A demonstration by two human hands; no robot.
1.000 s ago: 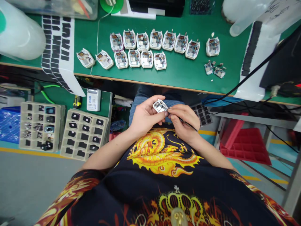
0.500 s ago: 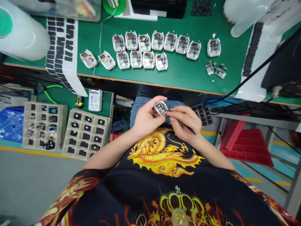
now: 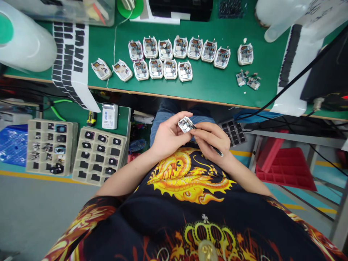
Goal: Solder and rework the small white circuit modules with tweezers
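Note:
In front of my belly, my left hand [image 3: 169,135] grips a small white watch case [image 3: 185,125] with its circuit board facing up. Dark tweezers [image 3: 216,149] are pinched in my right hand [image 3: 213,139], and their tips reach the right edge of that case. Whether the tips grip a part cannot be made out. On the green bench [image 3: 214,87] stand two rows of similar open white watch cases [image 3: 170,69]. One more watch case [image 3: 245,54] sits apart at the right, above some loose circuit boards [image 3: 253,83].
Compartment trays [image 3: 99,156] with small black parts lie at lower left, near a white box [image 3: 109,116]. Strips of black stickers [image 3: 71,65] hang over the bench edge. A black cable [image 3: 293,81] crosses at right, above red trays [image 3: 285,166]. A white bottle [image 3: 29,43] stands upper left.
The watch case is tilted slightly differently in my left hand. My right hand and the tweezers have shifted a little to the left. The view has moved slightly.

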